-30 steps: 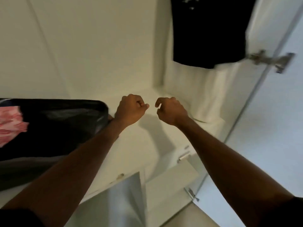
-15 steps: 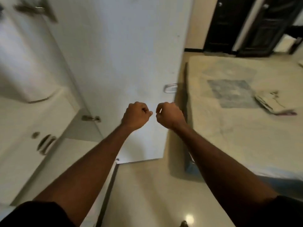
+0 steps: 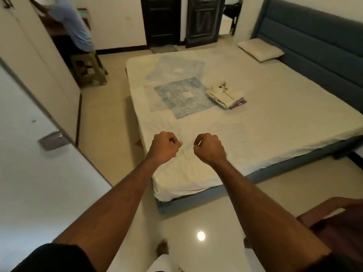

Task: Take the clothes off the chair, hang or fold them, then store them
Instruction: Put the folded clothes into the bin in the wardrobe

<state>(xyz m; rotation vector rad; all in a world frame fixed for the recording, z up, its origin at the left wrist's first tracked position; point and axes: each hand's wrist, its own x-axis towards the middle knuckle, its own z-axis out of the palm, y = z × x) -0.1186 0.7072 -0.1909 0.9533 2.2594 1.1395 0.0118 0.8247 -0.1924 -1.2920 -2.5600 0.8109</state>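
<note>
A small stack of folded clothes (image 3: 226,95), cream on top with something maroon beneath, lies on the bed (image 3: 255,122) near its middle. My left hand (image 3: 164,147) and my right hand (image 3: 209,149) are held out in front of me as loose fists above the bed's near corner, a short gap between them. Neither holds anything that I can see. A dark red wooden chair (image 3: 337,228) shows at the lower right edge, with no clothes visible on the part in view.
The open white wardrobe door (image 3: 39,173) with a metal handle (image 3: 52,141) stands on my left. Another person (image 3: 68,26) sits on a stool (image 3: 88,71) at the far left. Dark doors (image 3: 182,20) are at the back; a pillow (image 3: 260,50) lies by the headboard. Glossy floor lies below me.
My view has swung from inside the wardrobe, past its door, round to the bed. Both fists have stayed held out together in front of me.
</note>
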